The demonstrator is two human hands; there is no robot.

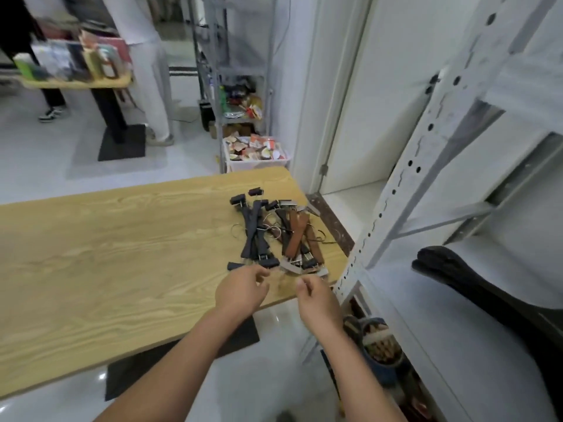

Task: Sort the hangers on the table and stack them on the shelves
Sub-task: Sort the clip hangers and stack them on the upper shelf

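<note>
A heap of clip hangers lies at the right end of the wooden table (106,254). The dark hangers (254,236) are on the left of the heap, the brown hangers (297,236) on the right, with a grey one (289,266) at the near edge. My left hand (240,289) hovers just before the dark hangers, fingers loosely curled and holding nothing. My right hand (316,296) is beside it near the table's right edge, fingers loosely curled, just short of the grey hanger. A white metal shelf unit (405,178) stands at the right, with black hangers (475,284) lying on one shelf.
A box of packets (256,153) stands on the floor behind the table, below a grey rack (237,71). Two people stand at the back left by a second table (79,82) with books. Items sit low under the white shelves (377,348).
</note>
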